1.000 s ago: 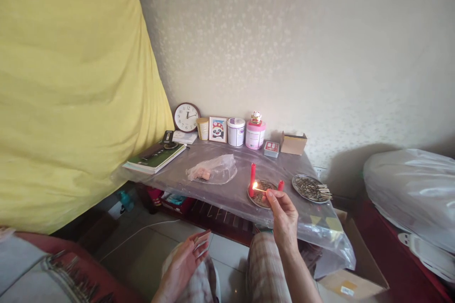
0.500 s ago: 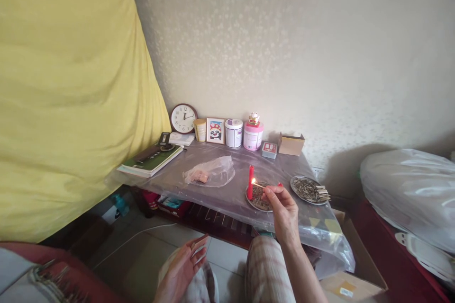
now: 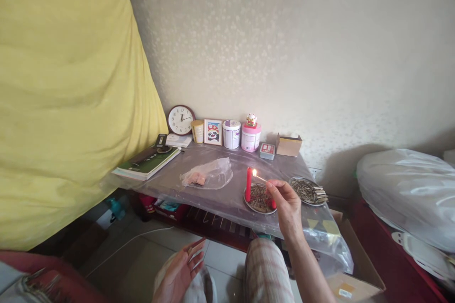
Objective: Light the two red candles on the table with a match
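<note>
My right hand [image 3: 287,203] pinches a burning match [image 3: 261,179], its flame just right of the upper part of a red candle [image 3: 248,185]. That candle stands upright on a round metal plate [image 3: 253,207] covered with small dark seeds or grains. A second red candle [image 3: 273,204] on the plate's right side is partly hidden by my hand. Low in front of the table, my left hand [image 3: 181,270] is curled, palm up, around what looks like a thin reddish-brown matchbox [image 3: 196,246], seen nearly edge-on.
Another plate [image 3: 304,200] of dark grains, with several matchsticks [image 3: 321,194], lies right. A plastic bag [image 3: 213,173] holds something pinkish. Books [image 3: 149,164] lie left; a clock [image 3: 181,120], tins [image 3: 232,135] and a cardboard box [image 3: 289,146] line the wall.
The match has risen slightly along the candle and its flame looks larger. My right hand has shifted a little right, uncovering more of the second candle. The left hand stays low.
</note>
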Motion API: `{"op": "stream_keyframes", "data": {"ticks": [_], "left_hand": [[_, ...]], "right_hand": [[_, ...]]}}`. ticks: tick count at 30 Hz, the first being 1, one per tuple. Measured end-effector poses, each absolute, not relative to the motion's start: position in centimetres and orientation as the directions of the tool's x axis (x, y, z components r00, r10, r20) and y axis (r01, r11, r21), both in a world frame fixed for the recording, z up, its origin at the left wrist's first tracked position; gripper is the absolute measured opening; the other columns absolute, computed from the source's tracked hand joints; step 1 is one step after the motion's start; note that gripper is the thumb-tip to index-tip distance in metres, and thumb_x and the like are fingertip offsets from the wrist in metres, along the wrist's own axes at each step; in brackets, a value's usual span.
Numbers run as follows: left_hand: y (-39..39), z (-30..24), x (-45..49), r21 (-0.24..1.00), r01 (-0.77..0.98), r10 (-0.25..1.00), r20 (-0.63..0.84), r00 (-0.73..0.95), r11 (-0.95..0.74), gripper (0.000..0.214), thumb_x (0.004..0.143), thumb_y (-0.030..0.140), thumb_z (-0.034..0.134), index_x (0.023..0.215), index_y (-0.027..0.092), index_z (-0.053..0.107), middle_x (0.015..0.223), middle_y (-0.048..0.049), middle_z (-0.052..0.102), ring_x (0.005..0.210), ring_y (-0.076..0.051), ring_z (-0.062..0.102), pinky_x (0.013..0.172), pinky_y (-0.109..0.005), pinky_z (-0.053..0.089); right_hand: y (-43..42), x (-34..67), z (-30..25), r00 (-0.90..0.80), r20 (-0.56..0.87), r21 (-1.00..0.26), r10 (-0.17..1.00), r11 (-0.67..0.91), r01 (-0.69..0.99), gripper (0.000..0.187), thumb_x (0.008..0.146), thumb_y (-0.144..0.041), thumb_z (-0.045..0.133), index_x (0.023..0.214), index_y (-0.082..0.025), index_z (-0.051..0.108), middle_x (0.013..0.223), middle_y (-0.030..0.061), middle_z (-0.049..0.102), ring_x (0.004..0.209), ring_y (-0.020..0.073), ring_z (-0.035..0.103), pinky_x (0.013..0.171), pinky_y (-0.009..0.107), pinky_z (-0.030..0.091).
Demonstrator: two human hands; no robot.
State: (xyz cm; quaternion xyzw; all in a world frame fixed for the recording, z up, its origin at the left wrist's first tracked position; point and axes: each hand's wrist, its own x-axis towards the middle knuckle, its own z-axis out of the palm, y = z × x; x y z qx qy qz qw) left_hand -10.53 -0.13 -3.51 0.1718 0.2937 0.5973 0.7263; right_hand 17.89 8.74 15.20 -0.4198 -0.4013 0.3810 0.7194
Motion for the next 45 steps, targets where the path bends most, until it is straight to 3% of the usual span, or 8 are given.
{"op": "stream_keyframes", "data": {"ticks": [7, 17, 24, 33, 38, 45], "left_hand": [[0.0, -3.6, -10.5, 0.593, -0.774, 0.968, -0.23, 0.101, 0.222, 0.04, 0.075, 0.037, 0.083, 0.109, 0.016, 0.078, 0.121, -0.016, 0.076, 0.099, -0.028, 0.068, 0.089, -0.04, 0.056], [-0.1, -3.8, -10.6, 0.627, -0.75, 0.976, -0.184, 0.12, 0.21, 0.04, 0.078, 0.04, 0.08, 0.113, 0.019, 0.076, 0.127, -0.0151, 0.073, 0.102, -0.027, 0.069, 0.091, -0.039, 0.055], [0.0, -3.8, -10.6, 0.602, -0.768, 0.973, -0.192, 0.127, 0.219, 0.037, 0.078, 0.037, 0.081, 0.11, 0.019, 0.077, 0.123, -0.0141, 0.075, 0.099, -0.027, 0.07, 0.089, -0.039, 0.056], [-0.1, -3.8, -10.6, 0.609, -0.761, 0.973, -0.193, 0.13, 0.223, 0.037, 0.08, 0.038, 0.078, 0.112, 0.019, 0.077, 0.124, -0.0144, 0.075, 0.101, -0.028, 0.069, 0.091, -0.04, 0.055], [0.1, -4.2, -10.7, 0.605, -0.762, 0.971, -0.198, 0.137, 0.231, 0.037, 0.078, 0.04, 0.08, 0.109, 0.02, 0.077, 0.123, -0.0123, 0.076, 0.101, -0.027, 0.069, 0.091, -0.039, 0.055], [0.1, -4.4, -10.7, 0.608, -0.761, 0.972, -0.191, 0.138, 0.228, 0.035, 0.08, 0.039, 0.077, 0.111, 0.021, 0.077, 0.126, -0.0125, 0.074, 0.101, -0.027, 0.069, 0.09, -0.039, 0.056]], "right_hand": [[9.1, 18.5, 15.9, 0.404, 0.315, -0.911, 0.859, 0.393, -0.125, 0.033, 0.066, -0.046, 0.086, 0.077, -0.019, 0.071, 0.067, -0.0016, 0.064, 0.064, 0.0116, 0.055, 0.063, 0.023, 0.044], [9.4, 18.4, 16.5, 0.409, 0.303, -0.91, 0.861, 0.389, -0.146, 0.033, 0.062, -0.044, 0.088, 0.078, -0.02, 0.072, 0.075, 0.0013, 0.07, 0.066, 0.0151, 0.063, 0.061, 0.026, 0.05], [10.1, 18.2, 17.2, 0.399, 0.337, -0.898, 0.853, 0.419, -0.136, 0.03, 0.064, -0.043, 0.087, 0.075, -0.019, 0.072, 0.069, -0.0006, 0.067, 0.067, 0.0138, 0.06, 0.068, 0.027, 0.05], [11.3, 17.7, 16.5, 0.421, 0.43, -0.9, 0.798, 0.418, 0.126, 0.035, 0.075, -0.052, 0.073, 0.08, -0.018, 0.069, 0.068, 0.0, 0.064, 0.06, 0.0131, 0.052, 0.058, 0.026, 0.044], [11.9, 17.5, 15.4, 0.42, 0.482, -0.874, 0.769, 0.387, 0.295, 0.035, 0.082, -0.053, 0.064, 0.084, -0.018, 0.069, 0.074, 0.0023, 0.067, 0.063, 0.0156, 0.056, 0.061, 0.028, 0.045], [12.5, 17.3, 14.5, 0.426, 0.522, -0.842, 0.739, 0.365, 0.397, 0.033, 0.083, -0.051, 0.063, 0.082, -0.019, 0.069, 0.069, 0.0015, 0.066, 0.061, 0.0167, 0.054, 0.062, 0.03, 0.044]]}}
